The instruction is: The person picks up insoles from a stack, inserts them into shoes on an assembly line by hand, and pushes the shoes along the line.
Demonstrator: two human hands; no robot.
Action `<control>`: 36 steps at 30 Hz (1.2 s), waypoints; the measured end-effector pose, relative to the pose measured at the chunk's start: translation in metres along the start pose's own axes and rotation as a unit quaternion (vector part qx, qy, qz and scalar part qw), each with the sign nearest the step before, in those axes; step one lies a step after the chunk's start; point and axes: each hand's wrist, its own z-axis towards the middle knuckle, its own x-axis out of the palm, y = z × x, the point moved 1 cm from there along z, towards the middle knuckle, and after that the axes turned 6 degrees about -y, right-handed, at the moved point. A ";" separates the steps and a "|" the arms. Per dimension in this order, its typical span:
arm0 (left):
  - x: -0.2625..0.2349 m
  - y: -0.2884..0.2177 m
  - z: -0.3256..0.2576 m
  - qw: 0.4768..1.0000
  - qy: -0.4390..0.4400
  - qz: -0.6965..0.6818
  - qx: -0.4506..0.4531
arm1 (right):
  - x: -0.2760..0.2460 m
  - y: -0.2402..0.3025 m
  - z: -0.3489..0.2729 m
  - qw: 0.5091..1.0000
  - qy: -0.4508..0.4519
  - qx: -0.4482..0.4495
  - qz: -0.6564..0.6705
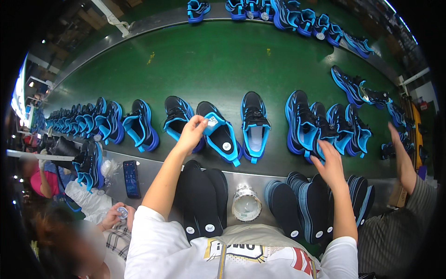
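My left hand (191, 134) pinches the tongue of a black and blue sneaker (223, 139), pulling it up so the tongue label shows. A dark insole with a round white sticker lies inside that shoe. Another sneaker (175, 114) stands just left of it, partly behind my hand. To its right is a separate sneaker (254, 123) with a pale inside. My right hand (330, 162) is at the heels of a sneaker group (302, 116), thumb and fingers apart; whether it touches a heel I cannot tell.
Black insole stacks (200, 197) (306, 209) lie along the near ledge, either side of a white tub (246, 204). A phone (132, 179) lies at left. Sneakers line the green belt (195, 60) and far rail. Co-workers' hands are at left (116, 215) and right (400, 151).
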 end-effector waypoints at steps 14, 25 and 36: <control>0.043 -0.035 -0.029 0.965 -0.073 0.187 0.166 | -0.056 0.031 -0.196 0.959 0.099 0.263 0.018; 0.115 -0.060 0.034 0.872 0.068 0.381 0.299 | -0.072 0.051 0.022 0.918 0.173 0.196 0.299; 0.135 -0.033 0.055 0.954 0.272 0.118 0.042 | 0.105 0.080 0.080 0.969 0.238 -0.041 -0.052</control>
